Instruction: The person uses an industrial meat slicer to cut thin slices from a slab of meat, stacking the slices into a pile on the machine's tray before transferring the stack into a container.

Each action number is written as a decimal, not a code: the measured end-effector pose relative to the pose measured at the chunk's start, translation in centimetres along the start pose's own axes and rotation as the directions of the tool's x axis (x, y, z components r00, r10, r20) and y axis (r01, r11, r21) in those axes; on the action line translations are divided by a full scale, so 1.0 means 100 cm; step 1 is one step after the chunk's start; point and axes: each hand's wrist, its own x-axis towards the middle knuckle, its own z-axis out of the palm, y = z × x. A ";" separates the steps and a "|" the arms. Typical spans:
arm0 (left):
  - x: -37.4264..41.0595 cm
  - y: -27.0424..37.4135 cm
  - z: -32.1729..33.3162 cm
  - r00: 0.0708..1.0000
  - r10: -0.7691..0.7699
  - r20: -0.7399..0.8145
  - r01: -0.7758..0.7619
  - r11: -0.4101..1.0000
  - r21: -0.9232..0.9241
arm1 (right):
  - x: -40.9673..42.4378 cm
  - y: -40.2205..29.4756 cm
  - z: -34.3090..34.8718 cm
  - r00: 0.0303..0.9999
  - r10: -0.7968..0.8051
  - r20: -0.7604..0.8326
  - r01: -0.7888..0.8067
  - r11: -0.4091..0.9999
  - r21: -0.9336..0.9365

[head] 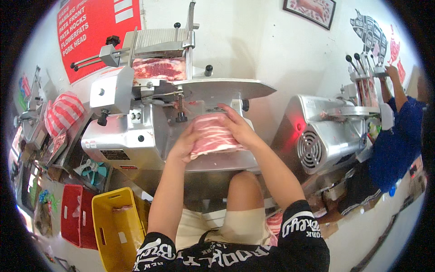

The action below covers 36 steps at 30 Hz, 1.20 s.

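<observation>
Between my two hands is a stack of sliced pork belly (214, 136), striped pink and white, above the lower tray of a metal meat slicer (136, 136). My left hand (184, 144) grips the stack's left side. At its upper right side, my right hand (238, 127) presses with the fingers spread over the edge. A block of raw pork (159, 69) sits in the slicer's feed carriage, beyond my hands. The flat metal plate (224, 87) of the slicer juts out to the right, just above the stack. Parts of the tray are hidden under the meat.
A second slicer (326, 132) stands at right, with a co-worker in a blue shirt (394, 142) beside it. Down on the left are a yellow crate (114, 224), a red crate (73, 217) and a teal-bladed fan (93, 171). A red-and-white striped bag (64, 114) lies farther left.
</observation>
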 end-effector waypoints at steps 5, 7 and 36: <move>0.035 -0.004 -0.007 0.981 0.193 0.016 -0.100 0.432 0.896 | 0.009 0.058 -0.040 0.950 -0.261 -0.171 0.010 0.573 -0.820; 0.035 -0.016 -0.020 0.952 0.299 0.064 -0.085 0.056 0.995 | -0.005 0.052 -0.027 0.964 -0.204 -0.170 -0.106 0.292 -0.951; -0.004 -0.002 -0.044 0.999 -0.043 0.030 0.053 0.858 -0.510 | 0.012 0.046 -0.010 0.993 -0.095 -0.072 0.073 0.962 -0.264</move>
